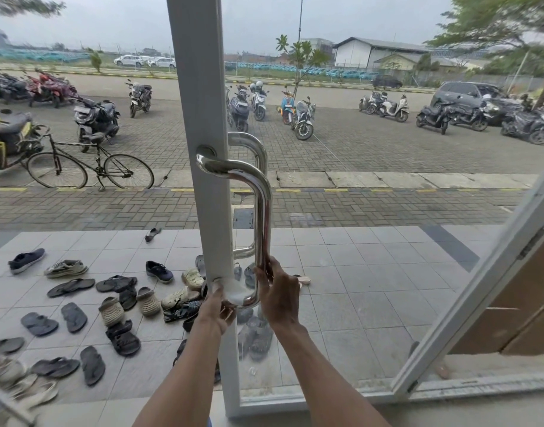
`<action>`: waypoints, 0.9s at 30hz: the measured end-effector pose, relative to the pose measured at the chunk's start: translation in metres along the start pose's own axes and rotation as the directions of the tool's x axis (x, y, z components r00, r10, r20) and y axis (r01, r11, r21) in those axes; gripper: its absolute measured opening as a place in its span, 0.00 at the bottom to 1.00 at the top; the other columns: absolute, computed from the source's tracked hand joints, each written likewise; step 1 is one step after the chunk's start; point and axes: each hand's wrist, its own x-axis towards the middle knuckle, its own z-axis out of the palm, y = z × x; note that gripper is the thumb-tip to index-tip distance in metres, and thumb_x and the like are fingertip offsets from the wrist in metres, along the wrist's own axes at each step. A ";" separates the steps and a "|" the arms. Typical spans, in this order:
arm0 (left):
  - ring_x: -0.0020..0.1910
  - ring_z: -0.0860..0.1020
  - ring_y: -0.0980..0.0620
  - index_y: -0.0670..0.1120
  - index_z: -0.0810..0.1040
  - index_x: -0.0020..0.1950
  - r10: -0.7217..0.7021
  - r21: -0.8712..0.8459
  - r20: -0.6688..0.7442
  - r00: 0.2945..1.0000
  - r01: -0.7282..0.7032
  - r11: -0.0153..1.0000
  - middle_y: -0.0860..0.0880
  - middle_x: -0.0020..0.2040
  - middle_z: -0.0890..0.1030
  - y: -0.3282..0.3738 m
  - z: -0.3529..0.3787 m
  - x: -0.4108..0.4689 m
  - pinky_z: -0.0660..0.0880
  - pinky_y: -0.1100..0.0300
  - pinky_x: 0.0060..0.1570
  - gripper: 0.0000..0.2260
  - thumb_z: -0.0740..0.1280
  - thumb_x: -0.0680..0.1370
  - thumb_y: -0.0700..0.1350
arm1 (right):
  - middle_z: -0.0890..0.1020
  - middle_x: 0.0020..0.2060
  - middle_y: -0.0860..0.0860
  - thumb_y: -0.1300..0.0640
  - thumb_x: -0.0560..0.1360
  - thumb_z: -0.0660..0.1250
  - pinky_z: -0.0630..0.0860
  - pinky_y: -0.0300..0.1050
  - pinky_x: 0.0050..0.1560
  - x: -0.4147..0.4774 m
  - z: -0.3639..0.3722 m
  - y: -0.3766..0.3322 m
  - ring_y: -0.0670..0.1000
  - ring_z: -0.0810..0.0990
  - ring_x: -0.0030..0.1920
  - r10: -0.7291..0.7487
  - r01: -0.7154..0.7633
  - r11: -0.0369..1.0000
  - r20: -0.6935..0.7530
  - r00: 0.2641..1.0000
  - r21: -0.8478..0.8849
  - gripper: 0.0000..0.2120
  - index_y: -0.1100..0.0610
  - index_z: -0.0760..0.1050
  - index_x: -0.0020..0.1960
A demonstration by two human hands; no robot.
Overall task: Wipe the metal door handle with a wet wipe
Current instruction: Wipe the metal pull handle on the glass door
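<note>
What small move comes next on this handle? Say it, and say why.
Probably slide the right hand up the vertical bar of the metal door handle. Both hands sit at its lower bend, the left hand at the bottom mount, and the bar above is uncovered. I cannot make out a wipe.

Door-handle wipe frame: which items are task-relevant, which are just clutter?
Task-relevant:
- metal door handle
- left hand at the handle's lower mount
- right hand on the lower bend
- white door frame
- wet wipe: not clearly visible

Clutter:
- shoes and sandals on the tiles
- bicycle
- parked motorbikes
</note>
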 end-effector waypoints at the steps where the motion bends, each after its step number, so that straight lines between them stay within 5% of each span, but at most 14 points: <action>1: 0.42 0.76 0.47 0.42 0.74 0.61 -0.010 0.013 0.021 1.000 0.010 1.000 0.43 0.45 0.77 -0.004 -0.005 0.000 0.74 0.55 0.39 0.21 0.70 0.77 0.56 | 0.87 0.42 0.47 0.43 0.80 0.63 0.81 0.38 0.42 0.000 0.000 -0.001 0.45 0.85 0.39 -0.001 0.001 1.000 -0.004 1.000 0.002 0.16 0.51 0.78 0.61; 5: 0.37 0.77 0.49 0.40 0.74 0.54 -0.030 0.030 0.053 0.998 0.028 0.999 0.42 0.41 0.78 -0.004 -0.018 0.000 0.77 0.55 0.38 0.19 0.71 0.76 0.54 | 0.87 0.42 0.47 0.41 0.81 0.61 0.82 0.47 0.44 -0.001 0.002 -0.001 0.48 0.85 0.40 0.027 -0.027 1.000 0.033 0.999 -0.003 0.17 0.49 0.77 0.63; 9: 0.18 0.72 0.54 0.42 0.74 0.51 -0.039 0.082 0.014 0.999 0.038 0.996 0.43 0.24 0.77 0.018 -0.018 0.006 0.77 0.60 0.24 0.06 0.69 0.79 0.43 | 0.86 0.43 0.47 0.40 0.80 0.60 0.81 0.47 0.45 0.000 0.001 0.000 0.51 0.85 0.43 0.047 -0.046 0.999 0.059 0.997 -0.022 0.18 0.48 0.76 0.64; 15: 0.37 0.75 0.52 0.43 0.74 0.55 0.042 0.045 -0.016 0.999 -0.041 0.998 0.46 0.40 0.77 -0.009 0.000 -0.005 0.75 0.55 0.44 0.14 0.72 0.76 0.48 | 0.87 0.42 0.47 0.41 0.80 0.61 0.81 0.45 0.45 0.001 0.000 0.001 0.48 0.85 0.41 0.022 -0.022 1.000 0.032 0.999 -0.016 0.17 0.49 0.76 0.63; 19: 0.51 0.79 0.54 0.48 0.79 0.46 0.035 -0.013 0.040 0.999 -0.034 0.999 0.49 0.42 0.82 -0.048 0.015 -0.031 0.69 0.43 0.65 0.13 0.71 0.75 0.57 | 0.86 0.40 0.48 0.42 0.80 0.61 0.80 0.41 0.43 -0.001 0.000 -0.001 0.48 0.85 0.39 0.018 -0.018 1.000 0.012 1.000 -0.019 0.17 0.50 0.77 0.63; 21: 0.49 0.79 0.55 0.48 0.81 0.38 -0.028 -0.079 0.116 0.993 0.037 0.996 0.49 0.39 0.83 -0.060 0.029 -0.044 0.75 0.45 0.59 0.14 0.71 0.74 0.58 | 0.86 0.39 0.49 0.44 0.81 0.62 0.80 0.44 0.43 -0.002 0.000 -0.005 0.50 0.85 0.38 0.037 -0.037 0.999 0.014 0.999 -0.018 0.16 0.51 0.77 0.63; 25: 0.24 0.78 0.55 0.48 0.77 0.38 -0.051 -0.226 0.149 0.987 0.084 0.970 0.51 0.24 0.79 -0.058 0.050 -0.058 0.76 0.65 0.26 0.14 0.67 0.78 0.54 | 0.87 0.40 0.49 0.47 0.81 0.63 0.80 0.48 0.46 -0.003 -0.003 -0.010 0.52 0.85 0.40 0.051 -0.051 0.999 0.029 0.998 -0.011 0.14 0.52 0.78 0.62; 27: 0.19 0.73 0.56 0.47 0.73 0.33 -0.101 -0.190 0.158 0.982 0.131 0.973 0.51 0.22 0.75 -0.047 0.044 -0.055 0.74 0.73 0.30 0.17 0.64 0.81 0.52 | 0.86 0.40 0.49 0.47 0.81 0.63 0.80 0.49 0.47 -0.002 -0.006 -0.010 0.52 0.85 0.40 0.056 -0.056 0.998 0.049 0.997 -0.005 0.13 0.51 0.78 0.61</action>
